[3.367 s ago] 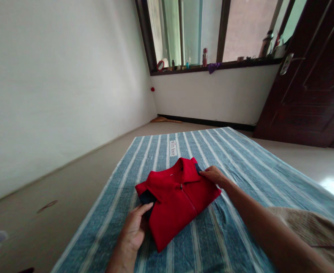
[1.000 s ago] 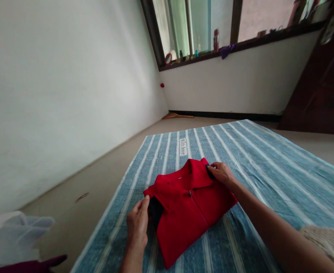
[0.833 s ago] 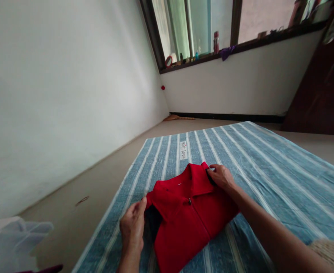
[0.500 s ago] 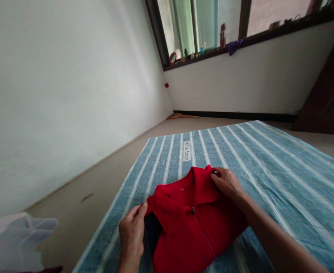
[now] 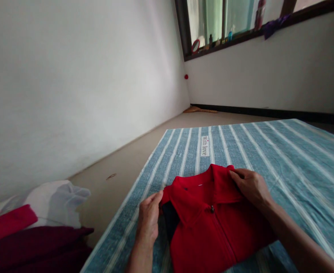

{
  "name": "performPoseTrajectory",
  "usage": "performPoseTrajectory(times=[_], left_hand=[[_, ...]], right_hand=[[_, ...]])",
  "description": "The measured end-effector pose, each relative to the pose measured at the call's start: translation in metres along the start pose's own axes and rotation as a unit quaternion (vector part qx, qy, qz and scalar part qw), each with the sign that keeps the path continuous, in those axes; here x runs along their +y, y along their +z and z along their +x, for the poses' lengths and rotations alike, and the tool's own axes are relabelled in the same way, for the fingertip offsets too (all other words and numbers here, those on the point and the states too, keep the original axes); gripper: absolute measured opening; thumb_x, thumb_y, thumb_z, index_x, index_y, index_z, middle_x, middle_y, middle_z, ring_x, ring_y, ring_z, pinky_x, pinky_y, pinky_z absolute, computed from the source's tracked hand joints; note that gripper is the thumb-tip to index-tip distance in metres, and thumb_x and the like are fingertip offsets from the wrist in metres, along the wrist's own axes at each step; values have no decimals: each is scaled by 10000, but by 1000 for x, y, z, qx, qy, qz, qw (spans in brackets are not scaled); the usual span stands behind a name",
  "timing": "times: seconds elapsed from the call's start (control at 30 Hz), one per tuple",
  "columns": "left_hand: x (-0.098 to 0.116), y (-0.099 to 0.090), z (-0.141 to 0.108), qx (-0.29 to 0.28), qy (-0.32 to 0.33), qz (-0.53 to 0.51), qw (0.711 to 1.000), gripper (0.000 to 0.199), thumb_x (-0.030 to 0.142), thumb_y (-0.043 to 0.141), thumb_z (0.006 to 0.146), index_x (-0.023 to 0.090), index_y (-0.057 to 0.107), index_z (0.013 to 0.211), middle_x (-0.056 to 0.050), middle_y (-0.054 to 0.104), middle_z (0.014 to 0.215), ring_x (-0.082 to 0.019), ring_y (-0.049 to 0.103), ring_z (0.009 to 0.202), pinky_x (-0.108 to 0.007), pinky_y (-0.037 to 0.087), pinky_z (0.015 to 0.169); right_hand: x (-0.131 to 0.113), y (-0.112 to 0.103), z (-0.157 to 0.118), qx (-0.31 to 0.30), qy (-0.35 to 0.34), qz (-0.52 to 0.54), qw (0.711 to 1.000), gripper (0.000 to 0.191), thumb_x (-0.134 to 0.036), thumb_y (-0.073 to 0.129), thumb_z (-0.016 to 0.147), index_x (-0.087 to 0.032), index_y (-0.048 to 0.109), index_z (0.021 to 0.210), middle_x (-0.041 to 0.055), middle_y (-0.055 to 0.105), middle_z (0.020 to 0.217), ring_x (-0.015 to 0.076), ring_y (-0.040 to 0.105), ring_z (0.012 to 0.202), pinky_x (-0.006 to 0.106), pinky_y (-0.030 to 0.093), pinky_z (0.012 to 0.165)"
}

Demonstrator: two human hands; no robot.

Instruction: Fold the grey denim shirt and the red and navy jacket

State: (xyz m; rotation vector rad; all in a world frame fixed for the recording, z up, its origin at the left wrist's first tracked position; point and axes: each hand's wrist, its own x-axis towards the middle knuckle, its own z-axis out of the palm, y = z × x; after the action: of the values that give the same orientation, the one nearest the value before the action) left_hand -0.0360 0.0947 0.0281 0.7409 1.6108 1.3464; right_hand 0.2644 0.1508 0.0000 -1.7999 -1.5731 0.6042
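A red zip-up jacket with a fold-down collar lies front up, its sides tucked under, on a blue-and-white striped bedcover. The zipper is closed up to the base of the collar, and a dark panel shows at the left shoulder. My left hand pinches the red fabric at the left shoulder between thumb and fingers. At the opposite shoulder, beside the collar, my right hand grips the cloth. The jacket's lower end runs out of view at the bottom.
To the left, white cloth, a pink-red cloth and dark maroon cloth lie piled. A thin loop is on the floor. A broom-like object lies by the far corner. Bottles and a round mirror line the windowsill.
The view has turned left, so the bed and jacket appear farther right and more of the cloth pile shows. Both hands keep their hold on the jacket's shoulders.
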Motion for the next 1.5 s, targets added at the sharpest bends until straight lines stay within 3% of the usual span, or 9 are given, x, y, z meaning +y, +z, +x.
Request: performPoseTrajectory(times=[0.2,0.33,0.53,0.67,0.8,1.0,1.17,1.37,1.5], left_hand=[[5,5,-8,-47,-1,1,999,408,347,814,577,110,719,896,-78,733,775,-244,684,795,-298,518,727],[6,8,-9,-54,-23,-67,996,342,266,809,568,103,718,854,-82,735,758,-233,694,754,-286,530,727],[5,8,-4,-77,-88,-141,983,131,135,717,660,96,714,785,-102,740,790,-205,700,721,-251,547,680],[6,6,-2,-105,-100,-154,977,128,124,689,706,100,719,828,-109,742,860,-234,700,835,-296,554,763],[10,7,-8,-154,-71,-147,975,273,254,738,727,107,710,955,-110,730,976,-265,671,962,-344,526,868],[9,10,-13,-186,-52,-98,976,478,217,806,633,108,670,1078,-123,718,1024,-292,655,1000,-375,497,912],[6,11,-9,-146,-92,-125,977,350,170,771,630,107,697,966,-115,737,934,-282,672,960,-346,521,868],[4,6,-7,-155,-120,-152,969,192,113,701,695,116,710,887,-102,742,896,-243,700,867,-321,536,850],[1,5,-5,-143,-125,-175,966,120,95,663,727,106,713,835,-106,743,880,-242,700,873,-327,531,876]], right_hand=[[-3,-5,-2,-43,46,147,987,434,-578,490,785,-202,701,731,33,673,687,222,616,680,298,408,587],[-2,-5,-3,-80,93,257,959,400,-579,584,725,-193,658,644,12,601,554,176,548,531,270,349,472],[-2,-7,-3,-110,166,384,902,311,-510,689,658,-214,622,590,2,576,528,151,512,489,265,350,458],[-4,-9,-3,-110,172,377,903,305,-501,693,661,-217,616,584,0,585,530,145,512,482,263,345,455],[-6,-8,-2,-126,159,343,917,371,-550,645,692,-194,622,591,16,597,528,150,523,486,260,329,446],[-8,-7,0,-128,144,297,935,386,-543,647,664,-157,665,676,24,636,572,143,530,495,247,325,450],[-4,-4,0,-127,151,328,924,343,-507,650,670,-165,677,683,19,644,568,143,537,484,243,334,444],[-4,-6,-2,-151,179,403,885,297,-476,715,630,-185,664,666,13,643,561,156,547,478,257,364,455],[-5,-8,-4,-150,177,399,887,275,-466,725,633,-199,666,656,9,643,557,161,555,483,258,360,451]])
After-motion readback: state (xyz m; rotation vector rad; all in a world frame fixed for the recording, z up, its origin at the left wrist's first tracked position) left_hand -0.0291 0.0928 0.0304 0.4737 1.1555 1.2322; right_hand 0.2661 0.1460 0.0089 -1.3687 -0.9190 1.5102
